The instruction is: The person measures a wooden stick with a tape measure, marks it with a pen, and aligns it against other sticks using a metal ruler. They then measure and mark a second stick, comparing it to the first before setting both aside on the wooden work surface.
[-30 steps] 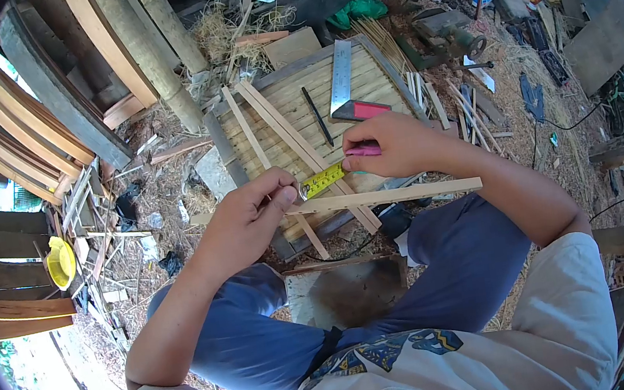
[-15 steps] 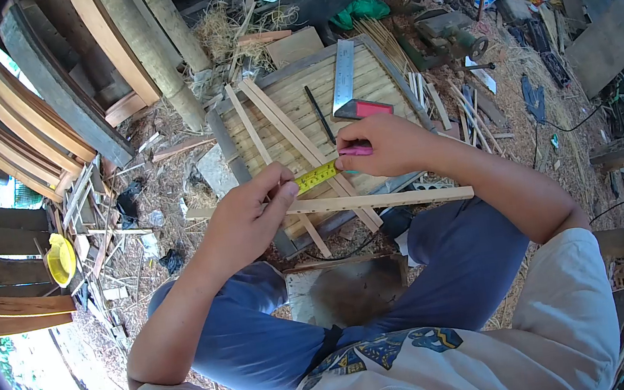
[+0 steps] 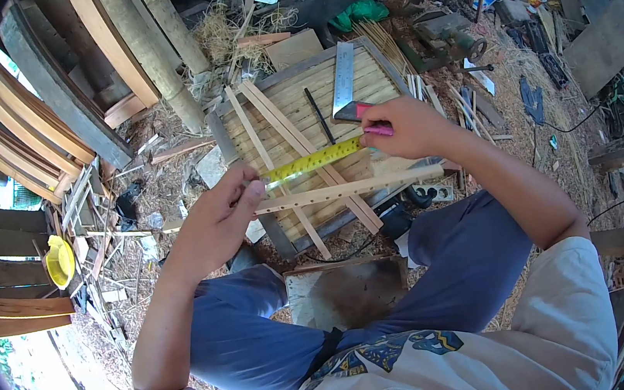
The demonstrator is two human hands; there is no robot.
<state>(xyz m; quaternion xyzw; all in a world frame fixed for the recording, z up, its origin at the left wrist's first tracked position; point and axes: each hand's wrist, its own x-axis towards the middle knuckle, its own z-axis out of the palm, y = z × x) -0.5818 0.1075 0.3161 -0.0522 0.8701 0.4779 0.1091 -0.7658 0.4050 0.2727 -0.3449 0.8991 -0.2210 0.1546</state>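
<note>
A yellow measuring tape (image 3: 312, 161) stretches between my hands above a slatted wooden board (image 3: 294, 111). My left hand (image 3: 225, 213) pinches the tape's left end, and a thin wooden strip with a row of dark marks (image 3: 350, 189) runs from beneath this hand to the right. At the tape's right end my right hand (image 3: 405, 129) is closed around a small pink thing (image 3: 378, 131), mostly hidden by the fingers. A metal square (image 3: 344, 74) with a red and black handle lies on the board beside the right hand. Left of it is a thin black rod (image 3: 318, 112).
Loose wooden strips (image 3: 307, 156) lie across the board. A stained box (image 3: 347, 293) is between my knees. Wood scraps and shavings cover the ground. At the left are a yellow bowl (image 3: 61, 262) and curved planks (image 3: 65, 85). A metal vise (image 3: 457, 41) stands at the back right.
My hands have moved apart, the left one leftward and the right one rightward and up. More yellow tape shows between them. The marked strip has shifted left and now tilts.
</note>
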